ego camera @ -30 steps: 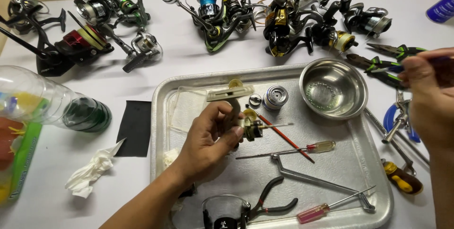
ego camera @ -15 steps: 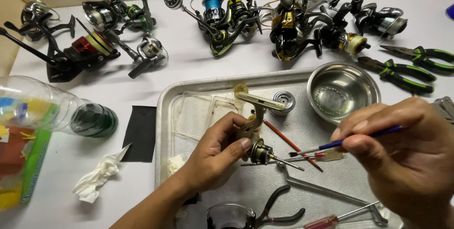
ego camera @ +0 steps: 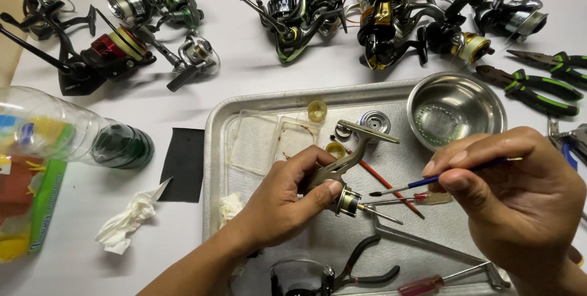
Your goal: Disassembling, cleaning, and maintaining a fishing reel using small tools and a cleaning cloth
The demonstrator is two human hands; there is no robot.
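My left hand [ego camera: 287, 201] grips a stripped fishing reel body [ego camera: 346, 168] over the metal tray [ego camera: 214, 149], its foot pointing up and its bare shaft pointing right. My right hand [ego camera: 520, 201] holds a thin blue-handled brush [ego camera: 428, 181], whose dark tip sits just right of the reel's gear end. A red-handled tool [ego camera: 385, 181] lies on the tray under the brush. A steel bowl [ego camera: 455, 111] stands at the tray's back right corner.
Several assembled spinning reels [ego camera: 293, 3] line the back of the white table. Green-handled pliers [ego camera: 538, 85] lie at the right. A plastic bottle [ego camera: 67, 134], a black square pad [ego camera: 183, 164] and a crumpled tissue [ego camera: 125, 219] are at the left. Black pliers [ego camera: 361, 268] and a red screwdriver [ego camera: 428, 284] rest on the tray's front.
My right hand came in from the far right with the brush and brought its tip to the reel. My left hand tilted the reel body and drew it closer.
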